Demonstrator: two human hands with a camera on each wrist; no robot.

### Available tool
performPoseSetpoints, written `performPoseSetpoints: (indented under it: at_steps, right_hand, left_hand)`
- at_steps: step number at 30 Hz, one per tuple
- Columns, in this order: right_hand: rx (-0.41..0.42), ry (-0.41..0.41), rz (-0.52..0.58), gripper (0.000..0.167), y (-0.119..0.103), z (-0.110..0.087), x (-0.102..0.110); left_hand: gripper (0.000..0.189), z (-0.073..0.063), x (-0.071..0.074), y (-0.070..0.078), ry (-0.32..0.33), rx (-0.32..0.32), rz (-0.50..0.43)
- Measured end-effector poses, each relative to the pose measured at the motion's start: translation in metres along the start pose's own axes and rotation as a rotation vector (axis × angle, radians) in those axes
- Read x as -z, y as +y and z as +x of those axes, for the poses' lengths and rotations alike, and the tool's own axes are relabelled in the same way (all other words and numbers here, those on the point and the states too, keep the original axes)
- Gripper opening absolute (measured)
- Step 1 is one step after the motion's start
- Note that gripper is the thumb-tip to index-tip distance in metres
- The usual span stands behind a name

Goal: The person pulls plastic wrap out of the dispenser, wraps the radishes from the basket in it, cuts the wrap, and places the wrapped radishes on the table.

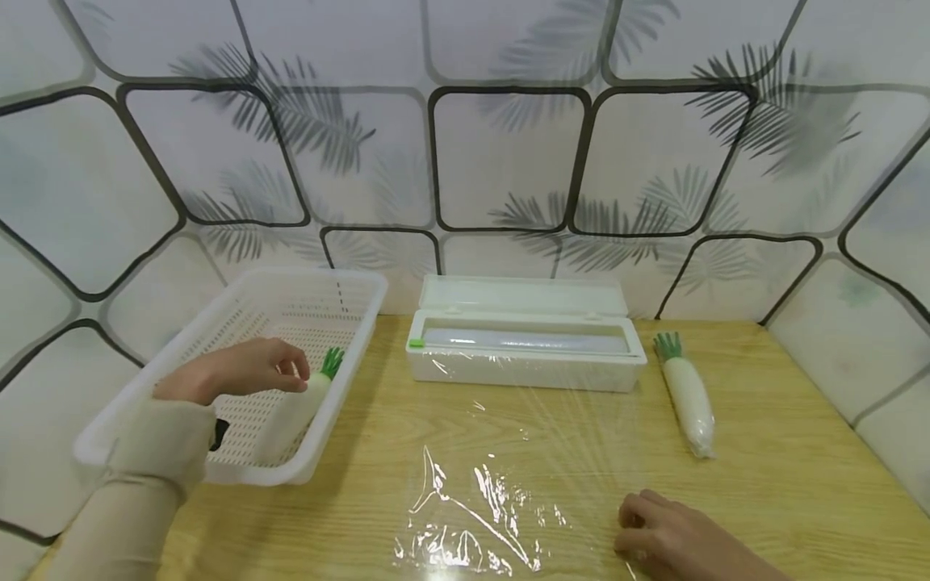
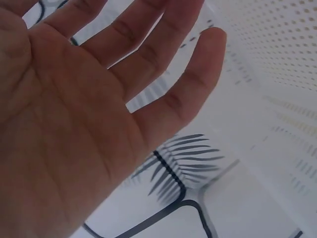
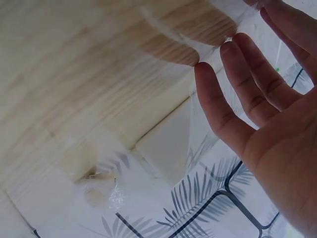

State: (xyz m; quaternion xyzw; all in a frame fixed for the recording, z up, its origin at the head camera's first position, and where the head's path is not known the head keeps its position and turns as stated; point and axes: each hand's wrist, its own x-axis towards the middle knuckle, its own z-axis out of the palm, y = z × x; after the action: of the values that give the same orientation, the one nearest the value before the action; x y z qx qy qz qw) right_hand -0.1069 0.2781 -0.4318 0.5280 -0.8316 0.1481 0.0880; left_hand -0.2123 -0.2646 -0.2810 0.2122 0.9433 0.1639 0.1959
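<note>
My left hand (image 1: 254, 369) hangs over the white perforated basket (image 1: 305, 472), above a white radish (image 1: 294, 411) with green stem ends. Its fingers are loosely bent and hold nothing; the left wrist view shows the bare palm (image 2: 64, 119). Clear plastic wrap (image 1: 494, 500) stretches over the table from a white dispenser box (image 1: 523, 371) toward me. At the right edge of that film, low on the table, my right hand (image 1: 668, 537) pinches its border. In the right wrist view, fingertips (image 3: 200, 72) of this hand meet the film, while the thumb is out of frame.
A second radish (image 1: 690, 403), with shiny film round its lower end, lies on the wooden table (image 1: 785, 452) to the right. The dispenser's lid (image 1: 523, 296) stands raised, showing the roll (image 1: 523, 340) inside. A patterned covering (image 1: 508, 161) rises behind the table.
</note>
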Motion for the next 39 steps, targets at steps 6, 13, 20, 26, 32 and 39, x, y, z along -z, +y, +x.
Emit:
performPoseSetpoints:
  at_steps: [6,13,20,26,32,39]
  right_hand:
    - [-0.04,0.041,-0.046,0.043,-0.003,-0.003,-0.001]
    - [-0.126,0.076,-0.217,0.061,-0.007,-0.008,-0.001]
    - [-0.112,0.045,-0.236,0.039,-0.006,-0.016,-0.004]
    - [-0.101,0.048,-0.265,0.047,-0.006,-0.018,-0.005]
    - [-0.102,0.048,-0.248,0.048,-0.007,-0.018,-0.006]
    - [-0.112,0.049,-0.236,0.05,-0.007,-0.018,-0.006]
  left_hand:
    - [0.022,0.008,-0.001,-0.01,-0.066,0.051,0.002]
    - [0.021,0.014,-0.005,-0.012,-0.113,0.135,-0.097]
    - [0.028,0.013,-0.007,-0.011,-0.127,0.219,-0.153]
    - [0.041,0.014,-0.012,-0.013,-0.141,0.3,-0.204]
    - [0.061,0.015,-0.018,-0.016,-0.163,0.329,-0.284]
    - [0.079,0.016,-0.025,-0.015,-0.19,0.354,-0.346]
